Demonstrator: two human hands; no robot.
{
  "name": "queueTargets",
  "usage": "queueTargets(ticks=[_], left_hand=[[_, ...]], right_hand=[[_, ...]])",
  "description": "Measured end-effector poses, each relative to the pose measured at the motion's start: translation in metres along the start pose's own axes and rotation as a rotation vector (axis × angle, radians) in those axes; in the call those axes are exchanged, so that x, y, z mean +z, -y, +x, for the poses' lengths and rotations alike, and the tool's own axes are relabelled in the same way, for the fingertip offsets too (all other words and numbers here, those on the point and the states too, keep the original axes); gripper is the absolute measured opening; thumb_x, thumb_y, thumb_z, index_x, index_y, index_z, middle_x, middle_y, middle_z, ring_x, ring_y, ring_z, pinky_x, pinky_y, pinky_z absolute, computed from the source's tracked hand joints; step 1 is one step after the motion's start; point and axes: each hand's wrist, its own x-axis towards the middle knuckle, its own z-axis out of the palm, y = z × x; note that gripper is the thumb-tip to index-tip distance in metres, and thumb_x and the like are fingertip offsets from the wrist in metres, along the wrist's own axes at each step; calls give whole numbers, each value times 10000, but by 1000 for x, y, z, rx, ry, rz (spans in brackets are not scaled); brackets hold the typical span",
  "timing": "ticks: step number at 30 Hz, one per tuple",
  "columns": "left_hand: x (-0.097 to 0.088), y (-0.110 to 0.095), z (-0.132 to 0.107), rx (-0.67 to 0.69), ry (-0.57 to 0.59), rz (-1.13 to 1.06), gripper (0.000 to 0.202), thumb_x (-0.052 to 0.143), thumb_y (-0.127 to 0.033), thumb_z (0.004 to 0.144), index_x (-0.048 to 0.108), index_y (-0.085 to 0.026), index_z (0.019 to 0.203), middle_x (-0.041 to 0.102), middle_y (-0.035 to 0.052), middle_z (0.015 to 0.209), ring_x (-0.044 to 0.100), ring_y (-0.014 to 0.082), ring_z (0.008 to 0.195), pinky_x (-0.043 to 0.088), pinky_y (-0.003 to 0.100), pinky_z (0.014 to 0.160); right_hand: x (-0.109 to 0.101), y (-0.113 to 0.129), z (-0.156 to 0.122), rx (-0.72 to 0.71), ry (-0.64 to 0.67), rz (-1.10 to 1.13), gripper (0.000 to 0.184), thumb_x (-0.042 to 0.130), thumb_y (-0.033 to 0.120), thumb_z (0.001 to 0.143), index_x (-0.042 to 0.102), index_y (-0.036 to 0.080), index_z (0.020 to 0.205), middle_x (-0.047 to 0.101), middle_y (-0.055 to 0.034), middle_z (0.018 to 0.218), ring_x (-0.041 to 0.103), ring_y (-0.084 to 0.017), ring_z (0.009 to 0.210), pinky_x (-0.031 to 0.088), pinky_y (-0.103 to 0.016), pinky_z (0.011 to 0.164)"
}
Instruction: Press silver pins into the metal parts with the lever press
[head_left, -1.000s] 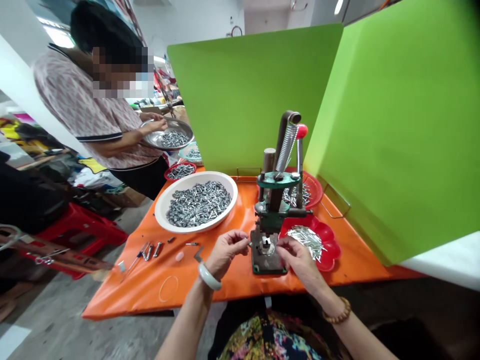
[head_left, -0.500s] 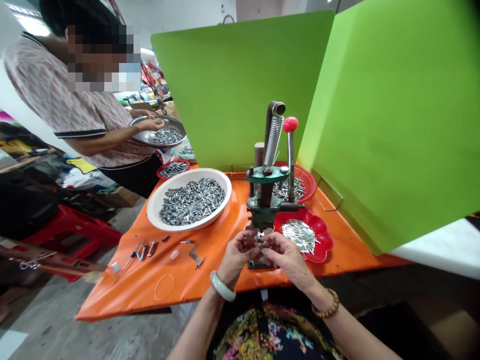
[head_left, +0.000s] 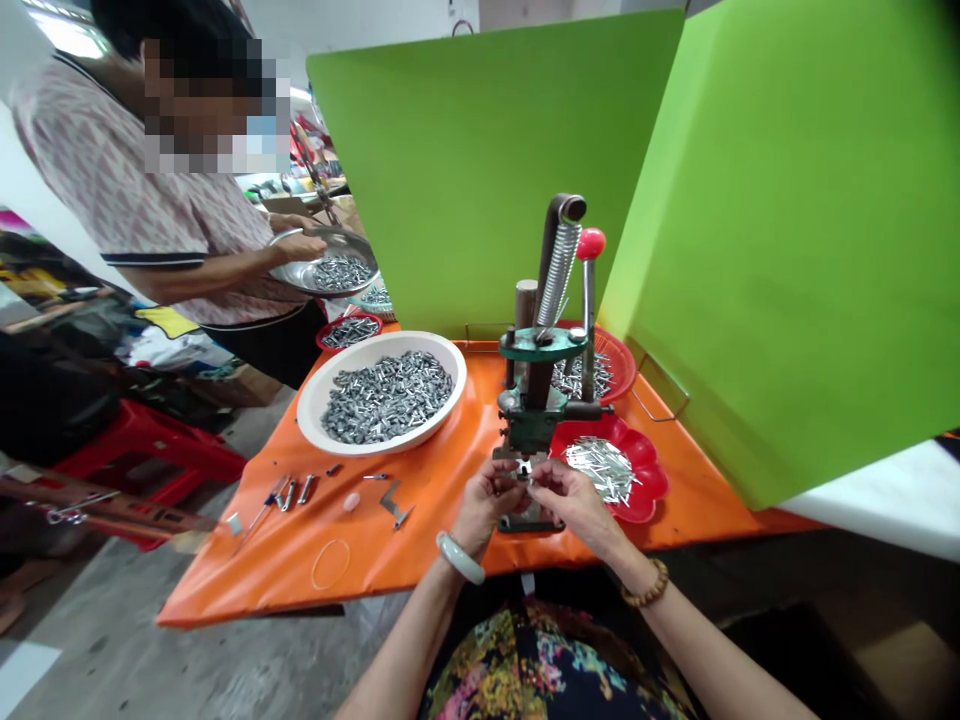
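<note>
A green hand press (head_left: pixel 546 380) with a spring and a red-knobbed lever stands on the orange table (head_left: pixel 420 540). My left hand (head_left: pixel 489 500) and my right hand (head_left: pixel 566 497) meet just in front of the press base, fingers pinched together on a small metal part that is too tiny to name. A white bowl (head_left: pixel 315 400) heaped with small grey metal pieces sits to the left. A red flower-shaped dish (head_left: pixel 651 480) of thin silver pins lies just right of my right hand.
Green screens (head_left: pixel 750 250) wall the back and right. A red basket (head_left: pixel 626 368) of parts stands behind the press. Loose small tools (head_left: pixel 289 495), a bracket (head_left: pixel 394 502) and a rubber band (head_left: pixel 331 564) lie at front left. Another person (head_left: pixel 172 230) at the left holds a metal pan (head_left: pixel 330 272) of parts.
My two hands have come together in front of the press base, from being apart on either side of it. The view shifted slightly; the person at left still holds the pan.
</note>
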Motion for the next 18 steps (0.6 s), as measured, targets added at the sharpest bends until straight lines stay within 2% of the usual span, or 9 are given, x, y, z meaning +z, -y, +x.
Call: queueTargets(ticks=[5,9,12,16,18], left_hand=[[-4,6,8,32,-35,117,418,648,-287,629,461,-151,978,586,3,730,551,79,599,436,204,588],[-10,14,17,140,-166,427,319,596,-216,641,522,-145,942,562,-2,708,500,54,597,402,168,565],[-13,21,22,200,-258,653,337,603,-176,609,546,-171,941,558,-11,742,465,36,574,377,154,548],[-12,33,33,256,-259,796,382,575,-132,605,528,-199,979,561,-11,821,445,26,540,373,165,547],[-13,38,40,313,-268,852,385,546,-100,615,534,-206,985,564,-2,833,460,45,586,390,186,597]], right_hand=[[-2,-5,6,14,-58,-39,217,578,314,678,470,158,783,476,30,630,461,-66,477,350,-159,387],[-4,-8,13,-22,-100,-203,167,542,300,689,466,164,749,469,30,615,443,-69,488,374,-176,430],[-4,-17,21,-92,-116,-311,128,515,285,700,473,167,726,472,27,607,439,-71,500,376,-181,467],[0,-32,33,-155,-208,-444,110,517,273,686,484,168,685,474,23,575,432,-84,509,351,-194,493],[3,-38,39,-171,-256,-488,113,528,272,675,487,168,656,476,18,566,424,-90,517,342,-204,511]])
